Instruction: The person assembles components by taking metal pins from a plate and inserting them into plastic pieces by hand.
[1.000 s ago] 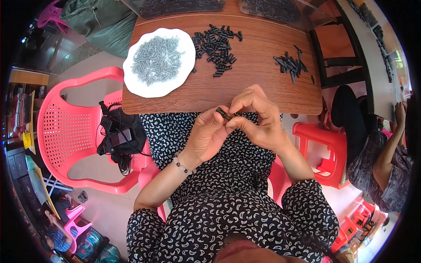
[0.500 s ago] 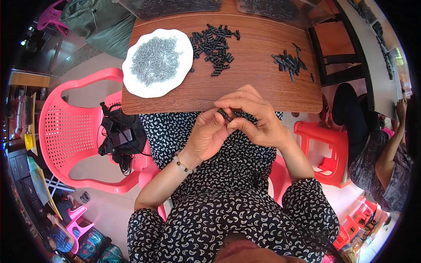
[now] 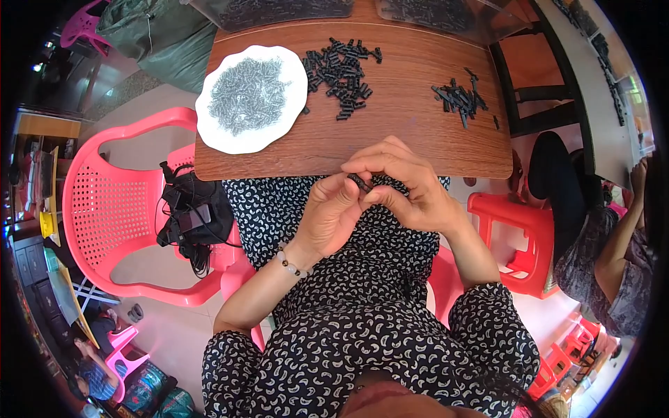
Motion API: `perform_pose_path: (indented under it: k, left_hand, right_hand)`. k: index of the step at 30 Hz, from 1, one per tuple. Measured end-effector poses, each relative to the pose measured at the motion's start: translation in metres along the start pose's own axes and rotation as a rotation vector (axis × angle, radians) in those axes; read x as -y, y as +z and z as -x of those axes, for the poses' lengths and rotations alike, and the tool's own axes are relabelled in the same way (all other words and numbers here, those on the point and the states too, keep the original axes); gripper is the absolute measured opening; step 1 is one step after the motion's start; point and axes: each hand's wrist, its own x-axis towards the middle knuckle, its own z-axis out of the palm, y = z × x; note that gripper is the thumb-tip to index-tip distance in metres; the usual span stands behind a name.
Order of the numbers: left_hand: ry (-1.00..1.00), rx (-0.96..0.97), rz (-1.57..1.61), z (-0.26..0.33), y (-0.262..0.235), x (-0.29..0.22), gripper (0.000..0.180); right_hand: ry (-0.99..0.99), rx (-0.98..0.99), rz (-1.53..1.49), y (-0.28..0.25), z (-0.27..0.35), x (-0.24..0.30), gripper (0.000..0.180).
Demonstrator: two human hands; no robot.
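1. Small black part sits pinched between the fingertips of both hands, just off the near edge of the wooden table and above the person's lap.
2. Left hand has its fingers curled closed, thumb and forefinger gripping the part's lower end; a beaded bracelet rings that wrist.
3. Right hand arches over from the other side, its fingers bent and closed on the part's upper end, touching the left hand's fingertips.
4. On the table, well apart from the hands, a white plate holds a heap of grey screws.
5. Just beside the plate lies a loose pile of black parts; a smaller cluster of black pieces lies toward the table's right side.
6. A pink plastic chair stands to the person's left, with a black bag and cables on its seat.
7. Another person's arm shows at the far right edge.
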Motion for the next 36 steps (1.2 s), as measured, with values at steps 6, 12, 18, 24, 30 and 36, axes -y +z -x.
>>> perform_pose_path:
  k: [6, 12, 18, 24, 30, 36]
  left_hand:
    - [0.025, 0.011, -0.089, 0.000, 0.003, -0.004, 0.020]
    - [0.029, 0.022, -0.115, 0.001, 0.003, -0.005, 0.021]
    - [0.034, -0.026, -0.139, 0.004, 0.001, -0.003, 0.020]
    - [0.036, -0.030, -0.154, 0.003, 0.007, -0.002, 0.022]
    - [0.006, -0.011, -0.182, 0.002, 0.006, -0.004, 0.025]
    - [-0.013, -0.022, -0.194, 0.001, 0.008, -0.006, 0.024]
  right_hand:
    - [-0.009, 0.027, 0.013, -0.004, -0.002, 0.000, 0.035]
    - [-0.030, 0.043, 0.043, -0.005, -0.001, 0.003, 0.035]
    - [0.066, 0.055, -0.012, -0.001, 0.003, 0.004, 0.031]
    - [0.058, -0.026, 0.019, 0.002, 0.004, 0.005, 0.034]
    - [0.063, -0.046, -0.025, 0.002, 0.003, 0.005, 0.030]
    - [0.069, -0.095, -0.117, 0.008, 0.007, -0.001, 0.028]
